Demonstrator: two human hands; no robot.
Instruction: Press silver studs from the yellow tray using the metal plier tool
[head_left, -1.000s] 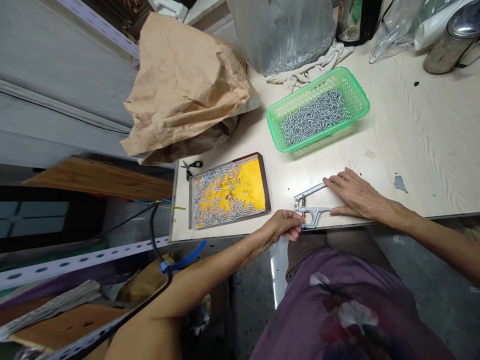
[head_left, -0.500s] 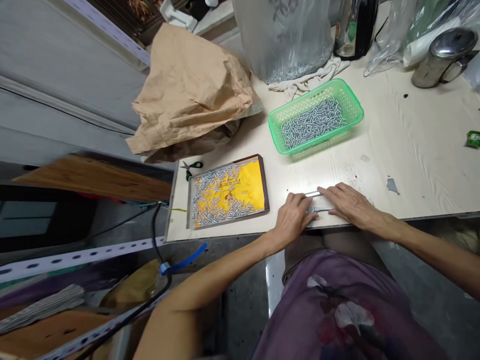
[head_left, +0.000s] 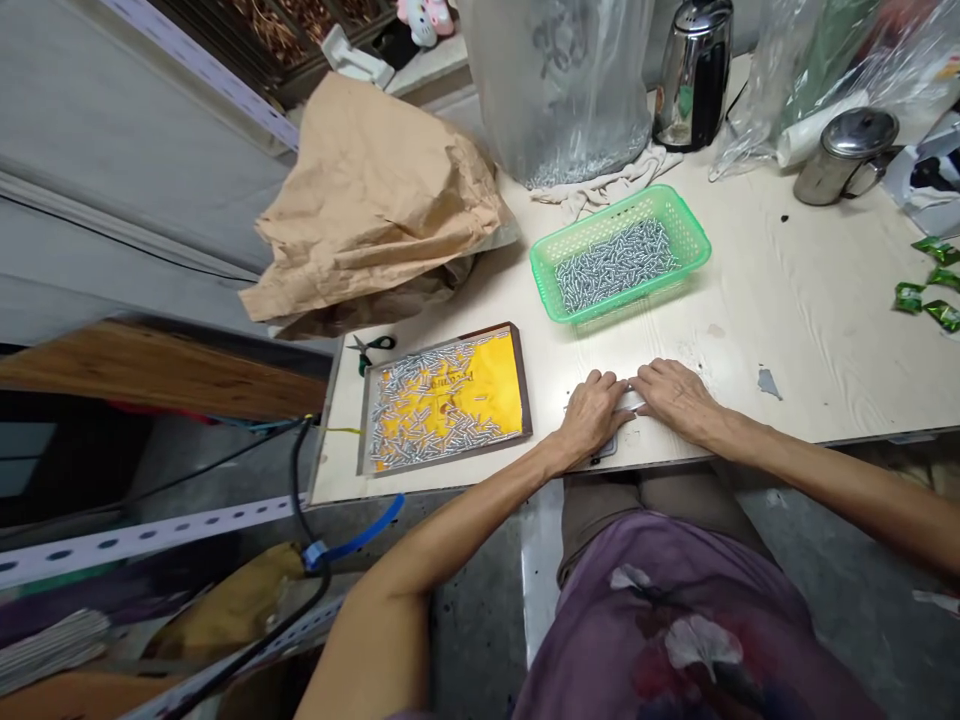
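The green basket [head_left: 684, 225], with small metal pieces [head_left: 619, 265] in it, stands on the bench [head_left: 847, 340]. On the person's side of the basket is a grey metal tool [head_left: 628, 399], mostly covered by both hands. The left hand [head_left: 598, 415] curls its grip closed over one part; the right hand [head_left: 675, 395] has its grip narrowed about another, the exact gap hidden. Left of the basket, nearer the person, a yellow-bottomed tray [head_left: 504, 370] carries more pieces.

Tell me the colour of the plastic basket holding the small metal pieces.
The basket is bright green, best seen in the head view.
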